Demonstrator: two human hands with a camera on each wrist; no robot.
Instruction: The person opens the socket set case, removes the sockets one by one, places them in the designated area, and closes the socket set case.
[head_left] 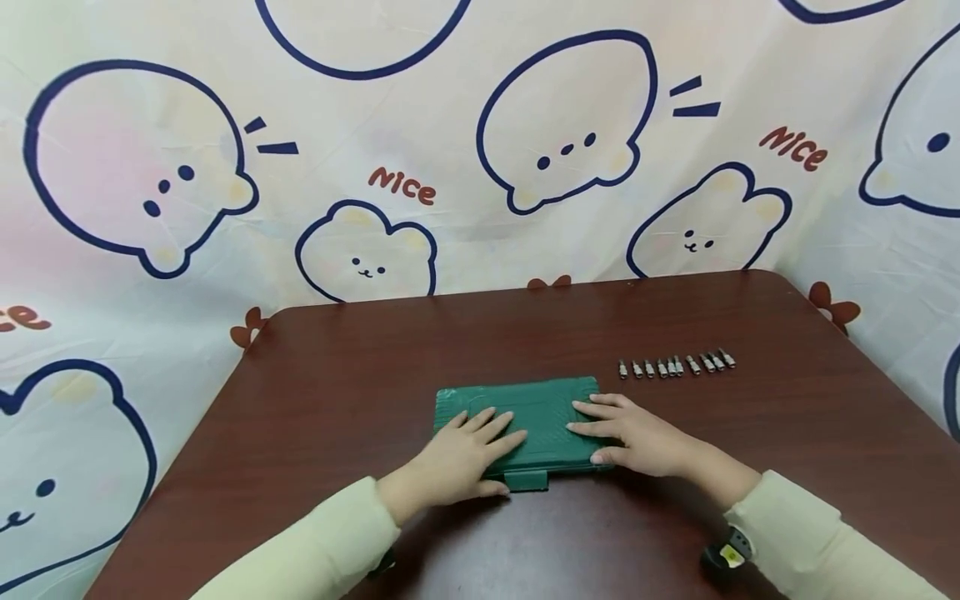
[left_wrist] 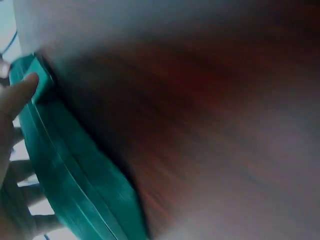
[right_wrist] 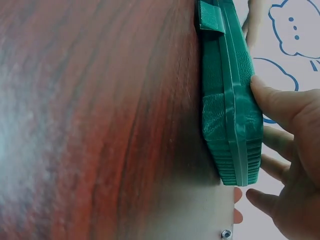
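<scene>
A closed green plastic case [head_left: 546, 421] lies flat on the table, its latch [head_left: 527, 481] facing the person. My left hand [head_left: 457, 458] rests on the left part of the lid, fingers spread and the thumb beside the latch. The right hand [head_left: 648, 437] touches the case's right end with its fingers extended over the lid. In the left wrist view, which is blurred, the thumb lies by the latch of the case [left_wrist: 75, 165]. The right wrist view shows the ribbed end of the case [right_wrist: 235, 160], with the right thumb touching the lid's edge.
Several small metal socket-like bits [head_left: 671, 367] stand in a row behind and to the right of the case. The brown wooden table [head_left: 337, 375] reaches back to a cartoon-printed cloth [head_left: 465, 250]. A black strap device [head_left: 727, 552] is on the right wrist.
</scene>
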